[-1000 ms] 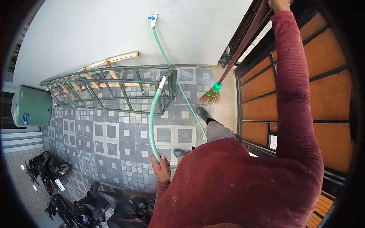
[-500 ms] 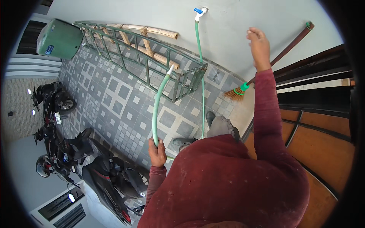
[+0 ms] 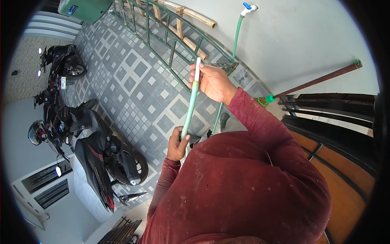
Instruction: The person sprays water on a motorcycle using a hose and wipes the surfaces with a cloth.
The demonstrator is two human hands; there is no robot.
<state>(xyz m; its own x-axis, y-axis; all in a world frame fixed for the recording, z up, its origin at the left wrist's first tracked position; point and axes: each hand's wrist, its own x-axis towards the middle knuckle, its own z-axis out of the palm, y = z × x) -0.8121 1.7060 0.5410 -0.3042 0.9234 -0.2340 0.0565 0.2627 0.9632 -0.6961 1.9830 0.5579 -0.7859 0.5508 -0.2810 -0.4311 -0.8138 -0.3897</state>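
Observation:
A light green garden hose (image 3: 189, 110) rises in front of me, its white end piece (image 3: 198, 70) pointing up and away. My left hand (image 3: 177, 145) is closed round the hose lower down, close to my body. Around the white end, my right hand (image 3: 216, 83) has its thumb on the near side and its fingertips showing past the far side. On the wall at the far right, a white tap with a blue handle (image 3: 247, 7) has a green hose (image 3: 237, 36) running down from it. My body hides part of the hose below.
A green metal frame (image 3: 172, 53) with bamboo poles (image 3: 195, 17) stands along the wall. To the right a broom (image 3: 313, 83) leans near a dark gate (image 3: 333, 107). Several motorcycles (image 3: 93, 162) are parked on the left, and a green container (image 3: 83, 10) stands far left.
My right hand has come down and left from near the wall to the hose's white end. The left hand still holds the hose, now more upright. The view has shifted.

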